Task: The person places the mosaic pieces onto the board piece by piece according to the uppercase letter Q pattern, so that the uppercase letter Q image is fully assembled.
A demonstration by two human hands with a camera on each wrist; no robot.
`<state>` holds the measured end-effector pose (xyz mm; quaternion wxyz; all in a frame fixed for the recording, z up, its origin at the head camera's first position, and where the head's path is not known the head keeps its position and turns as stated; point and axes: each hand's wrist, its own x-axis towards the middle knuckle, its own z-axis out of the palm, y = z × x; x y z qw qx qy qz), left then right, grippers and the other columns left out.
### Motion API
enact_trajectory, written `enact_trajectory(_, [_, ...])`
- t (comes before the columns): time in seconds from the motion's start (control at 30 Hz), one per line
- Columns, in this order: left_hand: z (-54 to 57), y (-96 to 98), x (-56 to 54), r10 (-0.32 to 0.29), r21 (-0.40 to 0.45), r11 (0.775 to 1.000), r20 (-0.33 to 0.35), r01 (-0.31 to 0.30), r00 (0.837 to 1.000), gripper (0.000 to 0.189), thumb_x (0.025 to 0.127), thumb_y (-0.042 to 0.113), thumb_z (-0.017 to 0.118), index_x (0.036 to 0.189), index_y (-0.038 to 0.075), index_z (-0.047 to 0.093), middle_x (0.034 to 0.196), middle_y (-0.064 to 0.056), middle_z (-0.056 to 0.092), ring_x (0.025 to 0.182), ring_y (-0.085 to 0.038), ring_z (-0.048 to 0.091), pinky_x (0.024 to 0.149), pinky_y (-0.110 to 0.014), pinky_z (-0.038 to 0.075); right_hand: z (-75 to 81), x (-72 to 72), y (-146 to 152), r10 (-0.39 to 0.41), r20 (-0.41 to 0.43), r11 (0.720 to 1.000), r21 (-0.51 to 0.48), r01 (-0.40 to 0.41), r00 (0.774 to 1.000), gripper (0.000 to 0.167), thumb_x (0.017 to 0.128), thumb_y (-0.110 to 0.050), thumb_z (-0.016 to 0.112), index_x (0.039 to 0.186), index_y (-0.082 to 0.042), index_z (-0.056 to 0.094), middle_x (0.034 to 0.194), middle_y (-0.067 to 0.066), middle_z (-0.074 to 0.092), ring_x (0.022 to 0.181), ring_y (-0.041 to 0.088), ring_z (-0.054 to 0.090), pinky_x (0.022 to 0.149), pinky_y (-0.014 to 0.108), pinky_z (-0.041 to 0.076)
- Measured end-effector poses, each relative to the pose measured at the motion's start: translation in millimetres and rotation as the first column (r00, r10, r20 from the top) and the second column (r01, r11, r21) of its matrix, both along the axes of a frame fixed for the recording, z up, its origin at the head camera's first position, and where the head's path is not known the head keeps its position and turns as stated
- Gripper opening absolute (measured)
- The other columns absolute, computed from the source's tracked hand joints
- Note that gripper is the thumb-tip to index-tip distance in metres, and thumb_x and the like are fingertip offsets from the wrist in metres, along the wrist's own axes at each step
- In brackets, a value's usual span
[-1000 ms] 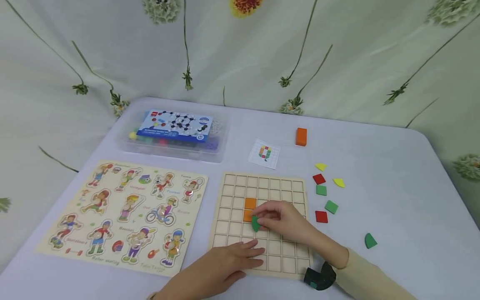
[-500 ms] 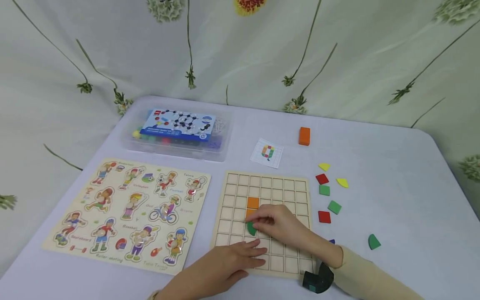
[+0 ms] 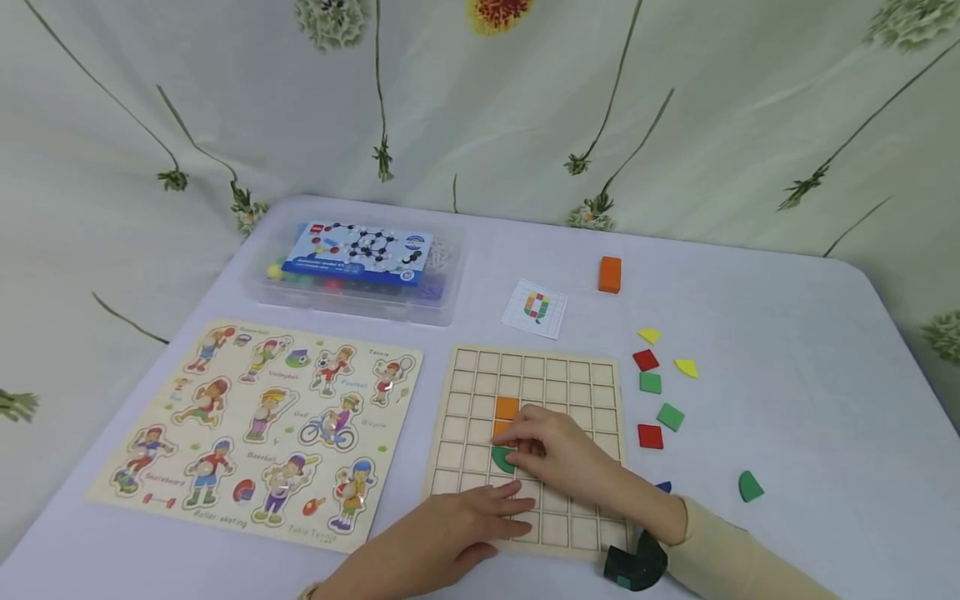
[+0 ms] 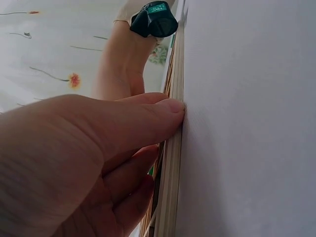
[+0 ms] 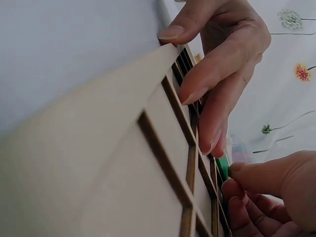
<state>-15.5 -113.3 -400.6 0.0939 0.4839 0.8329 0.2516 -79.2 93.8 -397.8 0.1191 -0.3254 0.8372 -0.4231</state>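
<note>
A pale wooden grid board (image 3: 551,527) lies on the table before me, two orange squares (image 3: 507,407) set one below the other in its cells. Directly below them is a green quarter-circle tile (image 3: 501,460). My right hand (image 3: 562,457) pinches this tile at its right side, thumb and fingertips close together over the cell. In the right wrist view the thumb meets the green tile (image 5: 223,167). My left hand (image 3: 468,523) rests on the board's near-left part with fingers extended. Its thumb touches the board's edge (image 4: 174,148) in the left wrist view.
Red, green and yellow tiles (image 3: 650,436) lie loose right of the board, near an orange block (image 3: 610,274). A pattern card (image 3: 536,308) sits behind it. At left are a sports picture puzzle (image 3: 262,433) and a clear plastic box (image 3: 352,300). My right sleeve crosses the near-right side.
My right hand has brought the green tile slightly left and down into the cell under the orange squares, turning it. The left hand has stayed on the board. The head view has shifted slightly.
</note>
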Motion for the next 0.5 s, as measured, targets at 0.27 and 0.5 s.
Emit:
enact_trajectory(0.27, [-0.1,0.9,-1.7,-0.006,0.013,1.0,-0.012,0.006,1.0,0.044,0.082,0.006,0.07,0.125,0.011,0.062,0.136,0.003,0.048,0.13,-0.011,0.034,0.1,-0.028,0.037,3.9,2.4,3.4,-0.004,-0.016,1.0,0.018,0.004,1.0,0.013,0.085,-0.002,0.067,0.095,-0.008,0.073,0.084,-0.008,0.061,0.073,0.005,0.053,0.063,0.021,0.048])
enact_trajectory(0.5, [1.6,1.3,-0.6,0.002,-0.005,1.0,0.036,-0.002,0.999,0.045,0.083,0.006,0.069,0.127,0.013,0.06,0.137,0.003,0.047,0.131,-0.011,0.033,0.098,-0.029,0.039,17.4,2.9,26.3,-0.083,0.005,0.996,-0.025,0.083,0.997,0.017,0.085,-0.005,0.068,0.101,-0.011,0.072,0.085,-0.01,0.062,0.074,0.007,0.055,0.067,0.023,0.05])
